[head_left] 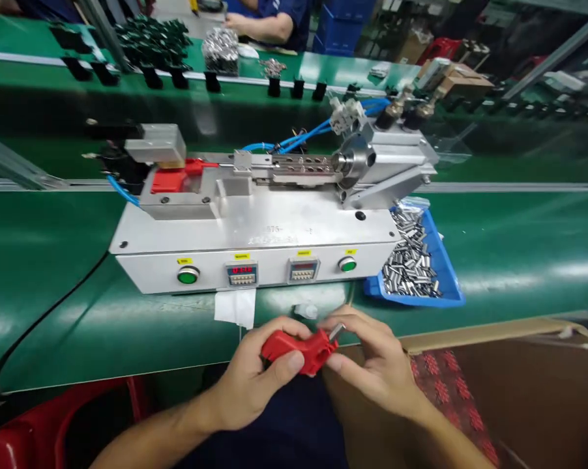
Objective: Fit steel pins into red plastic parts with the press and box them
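Below the machine, my left hand (255, 378) is closed around a curved red plastic housing (294, 348), its thumb pressed on the near side. A short silvery metal tube (337, 332) sticks out of the housing's right end. Around that same end are the thumb and fingers of my right hand (377, 365), touching the housing beside the tube; part of the contact is hidden. A second red plastic housing (171, 179) lies in the fixture of the bench machine (264, 228), beneath a metal clamp block (160, 144), with a thin rod at its right end.
A blue bin (445, 264) full of short metal tubes (411, 260) stands right of the machine. An open carton (519, 391) with red parts is at lower right. A black cable (54, 312) runs left. Across the bench, a person's arm (264, 27) shows near bagged parts.
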A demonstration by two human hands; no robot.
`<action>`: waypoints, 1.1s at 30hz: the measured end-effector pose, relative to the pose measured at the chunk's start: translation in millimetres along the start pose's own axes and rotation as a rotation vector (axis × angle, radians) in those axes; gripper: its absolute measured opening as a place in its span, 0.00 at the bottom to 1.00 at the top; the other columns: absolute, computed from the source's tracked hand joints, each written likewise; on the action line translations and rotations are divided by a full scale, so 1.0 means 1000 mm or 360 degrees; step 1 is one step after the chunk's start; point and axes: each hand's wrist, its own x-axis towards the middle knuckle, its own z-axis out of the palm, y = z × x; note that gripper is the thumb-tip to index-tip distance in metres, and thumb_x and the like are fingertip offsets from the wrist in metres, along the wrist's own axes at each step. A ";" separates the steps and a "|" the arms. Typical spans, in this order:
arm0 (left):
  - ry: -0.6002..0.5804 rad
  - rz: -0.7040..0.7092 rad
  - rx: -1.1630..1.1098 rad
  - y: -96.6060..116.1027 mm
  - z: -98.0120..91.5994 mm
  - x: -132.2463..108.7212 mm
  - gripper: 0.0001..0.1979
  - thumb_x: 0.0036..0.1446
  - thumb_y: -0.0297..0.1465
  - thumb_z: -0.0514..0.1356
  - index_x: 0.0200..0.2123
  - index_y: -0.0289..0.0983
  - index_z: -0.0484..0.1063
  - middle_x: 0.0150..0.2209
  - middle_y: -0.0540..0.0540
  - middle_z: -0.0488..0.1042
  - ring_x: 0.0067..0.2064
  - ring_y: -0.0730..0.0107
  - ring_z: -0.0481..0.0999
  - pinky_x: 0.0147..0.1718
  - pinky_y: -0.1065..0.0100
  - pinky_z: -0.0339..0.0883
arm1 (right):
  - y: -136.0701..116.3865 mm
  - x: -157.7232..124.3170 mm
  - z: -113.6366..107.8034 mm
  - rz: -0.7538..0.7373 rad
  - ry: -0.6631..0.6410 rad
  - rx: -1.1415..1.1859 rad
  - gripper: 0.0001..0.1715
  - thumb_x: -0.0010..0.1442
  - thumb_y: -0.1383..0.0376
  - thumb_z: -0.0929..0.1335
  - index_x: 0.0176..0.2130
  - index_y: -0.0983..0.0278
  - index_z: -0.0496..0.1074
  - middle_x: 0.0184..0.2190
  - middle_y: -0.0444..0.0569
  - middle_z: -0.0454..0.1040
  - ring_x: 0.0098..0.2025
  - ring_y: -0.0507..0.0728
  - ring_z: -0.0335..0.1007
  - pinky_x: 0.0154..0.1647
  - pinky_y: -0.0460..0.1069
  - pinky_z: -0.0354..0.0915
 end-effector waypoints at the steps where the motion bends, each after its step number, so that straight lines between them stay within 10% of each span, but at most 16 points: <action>1: -0.0001 -0.0081 -0.0233 -0.009 0.008 -0.003 0.15 0.73 0.43 0.59 0.46 0.37 0.74 0.33 0.45 0.83 0.32 0.66 0.81 0.35 0.68 0.74 | -0.002 -0.001 0.003 0.0060 -0.0015 0.0070 0.06 0.71 0.61 0.71 0.43 0.62 0.77 0.31 0.49 0.78 0.32 0.55 0.74 0.34 0.48 0.70; 8: 0.0004 -0.0251 -0.0622 -0.023 0.023 0.005 0.19 0.73 0.46 0.59 0.40 0.34 0.73 0.28 0.44 0.82 0.27 0.66 0.79 0.31 0.68 0.71 | 0.002 -0.006 0.007 0.0340 -0.0047 0.0304 0.16 0.72 0.54 0.70 0.37 0.63 0.75 0.29 0.47 0.76 0.30 0.53 0.70 0.33 0.48 0.67; 33: -0.0167 -0.0173 -0.0564 -0.021 0.012 -0.001 0.29 0.71 0.56 0.51 0.53 0.36 0.72 0.40 0.41 0.79 0.35 0.65 0.78 0.37 0.66 0.70 | 0.003 0.000 0.005 0.0202 -0.0024 0.0111 0.12 0.72 0.60 0.69 0.37 0.62 0.74 0.28 0.48 0.74 0.30 0.55 0.69 0.32 0.49 0.68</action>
